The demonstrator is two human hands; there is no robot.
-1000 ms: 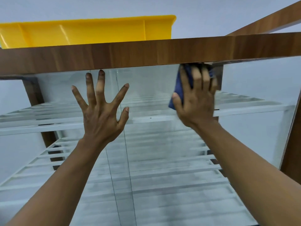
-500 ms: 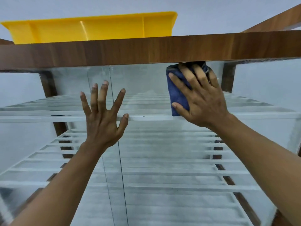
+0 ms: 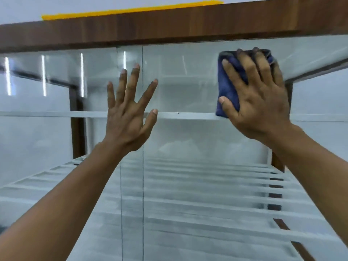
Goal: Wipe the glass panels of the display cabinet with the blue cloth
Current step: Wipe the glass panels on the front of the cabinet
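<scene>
Glass fills the view from edge to edge, so I read it from the left: the left panel (image 3: 37, 132) carries bright vertical reflections near its top edge, and nothing touches it. Next comes the seam (image 3: 142, 166) where the 2 panels overlap. The left hand (image 3: 130, 113) lies across it, fingers straight and splayed, palm toward the glass, grasping nothing. I judge it is bracing the door, though I cannot tell how firmly it presses. Further right, on the right panel (image 3: 188, 87), the blue cloth (image 3: 228, 91) sits in the upper right corner, its top edge just under the wooden top rail (image 3: 169, 25). It is folded into a pad whose long axis runs up and down. The right hand (image 3: 261, 102) covers most of it, 4 fingers flat and spread over the pad and the thumb at its lower left edge, pressing it to the glass rather than clutching it. As I see it, that settles the next stroke: the cloth is under the right hand, the corner blocks travel up and right, and the open stretch of glass lies left toward the seam and down past the white shelf (image 3: 188, 116) behind it. The left hand is well apart from the cloth, but a long leftward sweep would meet it.
</scene>
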